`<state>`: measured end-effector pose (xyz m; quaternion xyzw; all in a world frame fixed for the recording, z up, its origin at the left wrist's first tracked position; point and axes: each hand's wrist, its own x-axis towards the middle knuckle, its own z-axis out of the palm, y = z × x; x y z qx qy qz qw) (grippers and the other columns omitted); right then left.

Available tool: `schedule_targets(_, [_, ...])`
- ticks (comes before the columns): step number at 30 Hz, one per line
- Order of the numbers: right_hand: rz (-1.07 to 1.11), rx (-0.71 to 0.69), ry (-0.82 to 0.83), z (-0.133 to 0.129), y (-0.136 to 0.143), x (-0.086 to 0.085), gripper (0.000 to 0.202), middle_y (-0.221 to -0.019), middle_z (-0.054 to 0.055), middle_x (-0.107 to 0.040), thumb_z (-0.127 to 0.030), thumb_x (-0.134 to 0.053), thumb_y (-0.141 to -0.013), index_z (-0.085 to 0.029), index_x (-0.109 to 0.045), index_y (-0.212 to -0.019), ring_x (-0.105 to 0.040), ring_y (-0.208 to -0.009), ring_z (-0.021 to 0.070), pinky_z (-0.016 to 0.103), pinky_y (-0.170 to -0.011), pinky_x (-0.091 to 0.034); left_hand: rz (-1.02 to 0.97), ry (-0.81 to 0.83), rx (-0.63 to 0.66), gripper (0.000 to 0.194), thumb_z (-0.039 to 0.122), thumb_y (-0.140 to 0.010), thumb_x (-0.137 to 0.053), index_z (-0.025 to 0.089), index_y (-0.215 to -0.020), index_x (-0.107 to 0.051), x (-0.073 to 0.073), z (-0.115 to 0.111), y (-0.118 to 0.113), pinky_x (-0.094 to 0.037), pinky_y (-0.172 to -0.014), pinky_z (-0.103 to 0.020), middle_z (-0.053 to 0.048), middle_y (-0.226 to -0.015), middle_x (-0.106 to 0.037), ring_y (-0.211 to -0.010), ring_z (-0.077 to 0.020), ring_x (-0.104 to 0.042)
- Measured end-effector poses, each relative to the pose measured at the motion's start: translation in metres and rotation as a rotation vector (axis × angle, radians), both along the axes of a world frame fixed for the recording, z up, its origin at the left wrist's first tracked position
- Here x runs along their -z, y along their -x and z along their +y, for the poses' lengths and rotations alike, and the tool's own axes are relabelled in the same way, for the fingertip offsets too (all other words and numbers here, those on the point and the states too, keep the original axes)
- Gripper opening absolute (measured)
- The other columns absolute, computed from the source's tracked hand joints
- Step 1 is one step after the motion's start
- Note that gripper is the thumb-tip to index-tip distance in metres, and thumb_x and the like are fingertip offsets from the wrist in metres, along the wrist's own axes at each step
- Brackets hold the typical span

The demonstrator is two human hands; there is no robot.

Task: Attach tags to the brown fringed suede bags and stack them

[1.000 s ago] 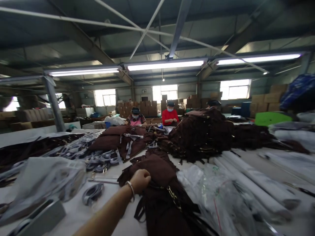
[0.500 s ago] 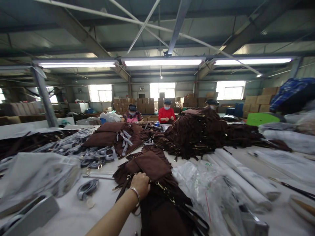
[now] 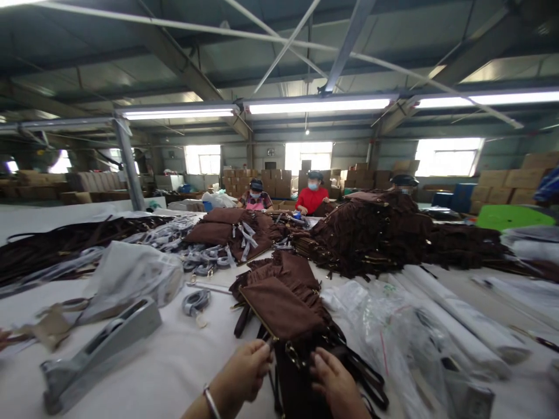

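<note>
Left hand: the left hand [image 3: 247, 372], a bangle on its wrist, sits at the near edge of the table [image 3: 174, 361], fingers curled and pinched on the near corner of the brown bag [image 3: 283, 311].
Right hand: the right hand [image 3: 334, 384] is just beside it, fingers bent down onto the dark straps and the brass clasp [image 3: 292, 353] under the bag; it seems to press rather than clasp, though the view is too blurred there to be sure.
Brown bag: a flat suede bag with fringe, lying on top of a small stack of the same bags, near the middle of the near edge.
Left of the hands: a grey metal tool [image 3: 96, 349] lies slanted near the near left corner, with a crumpled white bag [image 3: 131, 279] behind it.
Right of the hands: clear plastic bags [image 3: 384, 331] and white paper rolls [image 3: 463, 314] run toward the right edge.
Middle of the table: coiled grey straps [image 3: 205, 267], then a tall heap of brown bags [image 3: 375, 233].
Far edge: three people work there, one in a red top [image 3: 312, 199]; cardboard boxes [image 3: 271, 181] are stacked behind them.
</note>
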<state>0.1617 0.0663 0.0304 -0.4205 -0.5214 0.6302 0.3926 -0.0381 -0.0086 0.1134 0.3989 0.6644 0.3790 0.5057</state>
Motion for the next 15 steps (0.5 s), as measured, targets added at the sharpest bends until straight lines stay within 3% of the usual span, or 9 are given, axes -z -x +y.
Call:
schedule_targets(3, [0.28,-0.095,0.283,0.003,0.033,-0.024,0.062,-0.108,0.013,-0.07,-0.061,-0.067,-0.073,-0.015,-0.063,-0.114,-0.067,-0.095,0.0284,0.036,-0.073,-0.055,-0.301,-0.055,0.016,0.054,0.075,-0.065,-0.052,0.023,-0.077,-0.043,0.012,-0.029,-0.01,-0.011,-0.035,-0.019,0.012,-0.046,-0.03,-0.034,-0.0042,-0.015])
schedule_targets(6, [0.417,-0.175,0.442,-0.006,0.052,-0.04,0.055,-0.095,0.013,-0.074,-0.049,-0.073,-0.07,-0.01,-0.066,-0.109,-0.069,-0.09,0.0292,0.039,-0.077,-0.055,-0.357,-0.074,0.04,0.061,0.079,-0.057,-0.06,0.021,-0.073,-0.046,0.028,-0.052,-0.012,-0.011,-0.036,-0.019,0.011,-0.043,-0.034,-0.034,-0.0037,-0.021])
schedule_targets(10, [0.487,-0.141,0.407,-0.007,0.067,-0.05,0.049,-0.091,0.012,-0.075,-0.026,-0.079,-0.064,-0.008,-0.066,-0.108,-0.07,-0.091,0.0288,0.04,-0.085,-0.055,-0.368,-0.069,-0.02,0.06,0.077,-0.059,-0.062,0.02,-0.071,-0.047,0.04,-0.071,-0.01,-0.012,-0.036,-0.019,0.011,-0.043,-0.035,-0.032,-0.0032,-0.023])
schedule_targets(15, [0.554,-0.269,0.328,0.004,0.081,-0.085,0.048,-0.101,0.013,-0.074,-0.028,-0.075,-0.073,-0.011,-0.063,-0.116,-0.07,-0.092,0.0285,0.045,-0.086,-0.056,-0.375,-0.11,-0.044,0.052,0.07,-0.068,-0.061,0.021,-0.075,-0.046,0.028,-0.081,-0.013,-0.019,-0.035,-0.018,0.007,-0.052,-0.047,-0.034,-0.0048,-0.036])
